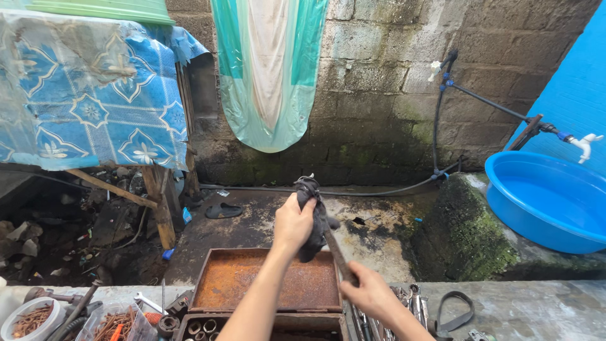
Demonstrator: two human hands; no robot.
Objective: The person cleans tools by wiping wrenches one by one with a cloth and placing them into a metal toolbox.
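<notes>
The left hand (293, 222) is closing around a dark rag (310, 215), and the rag is wrapping the upper part of a long metal rod (336, 252). The rag is dark grey, almost black, crumpled, and its twisted end is sticking up above the fist. The right hand (366, 292) is gripping the lower end of the rod with the fingers closed. The rod is thin, brownish and dull, and it is leaning from the right hand at 5 o'clock up toward the left hand at 11 o'clock. Both hands are holding the rod in the air above a rusty toolbox (265, 278), near the middle of the view.

The toolbox is standing open on the counter (536, 309), and its lid is orange-brown with rust. At 7 o'clock from the hands a tub of nails (31, 319) is sitting with more tools beside it. At 4 o'clock some wrenches (410, 300) and a black strap (456, 311) are lying on the counter. At 3 o'clock a blue basin (549, 202) is resting on a mossy ledge under a white tap (584, 144). At 10 o'clock a blue patterned cloth (95, 95) is hanging over a wooden frame.
</notes>
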